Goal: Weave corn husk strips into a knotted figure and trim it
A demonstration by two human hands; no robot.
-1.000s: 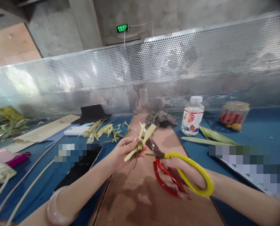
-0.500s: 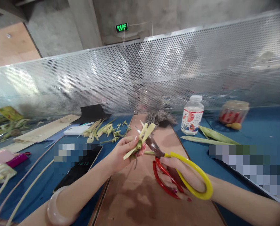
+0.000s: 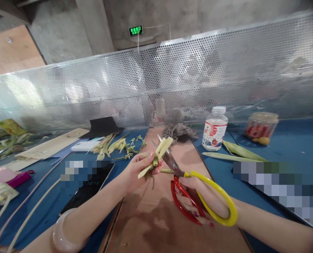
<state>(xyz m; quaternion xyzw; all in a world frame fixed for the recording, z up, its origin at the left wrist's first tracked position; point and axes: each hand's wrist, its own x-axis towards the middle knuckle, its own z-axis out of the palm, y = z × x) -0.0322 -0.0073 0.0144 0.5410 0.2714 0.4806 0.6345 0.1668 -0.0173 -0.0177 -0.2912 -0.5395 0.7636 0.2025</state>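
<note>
Pinched in the fingers of my left hand (image 3: 139,170) is a small knotted piece of pale green corn husk (image 3: 162,149), its strips sticking out up and to the lower left. A thin dark strand hangs below it. My right hand (image 3: 195,193) grips scissors (image 3: 173,165) with one yellow and one red handle loop. Their blades are parted and lie at the husk strips, partly hidden behind them; I cannot tell whether they are cutting. Both hands are above a brown board (image 3: 135,225).
Husk scraps (image 3: 114,144) lie left of the board, near a black phone (image 3: 93,186). Grey yarn (image 3: 179,131) sits at the board's far end. Rightward stand a labelled bottle (image 3: 214,130) and a jar (image 3: 261,126), with husk leaves (image 3: 240,151) nearby. A perforated metal screen (image 3: 93,88) closes off the back.
The upright husk strips, spread apart before, now lie closer together beside the blades. Both hands have barely moved.
</note>
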